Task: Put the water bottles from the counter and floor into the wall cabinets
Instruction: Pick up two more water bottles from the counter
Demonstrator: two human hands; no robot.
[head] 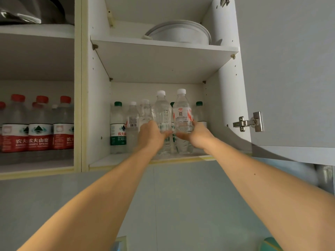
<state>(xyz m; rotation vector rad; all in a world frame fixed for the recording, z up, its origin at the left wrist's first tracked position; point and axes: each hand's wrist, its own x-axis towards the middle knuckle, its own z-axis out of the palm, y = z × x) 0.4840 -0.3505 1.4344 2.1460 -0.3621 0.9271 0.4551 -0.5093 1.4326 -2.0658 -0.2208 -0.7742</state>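
Both hands sit at the lower shelf w/ a bottle each: left hand curled round the clear bottle, right hand round the red-label bottle. Risk: smooth, thin plastic, tall narrow shapes; a nudge could topple the green-cap bottle or neighbours packed just beside. Glossy white bowl sits above.

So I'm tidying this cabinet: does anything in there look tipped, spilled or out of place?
Nothing stands out. The bottles on the lower shelf stand upright, including the two being set in by the left hand and right hand. No spill shows. A stack of plates sits above.
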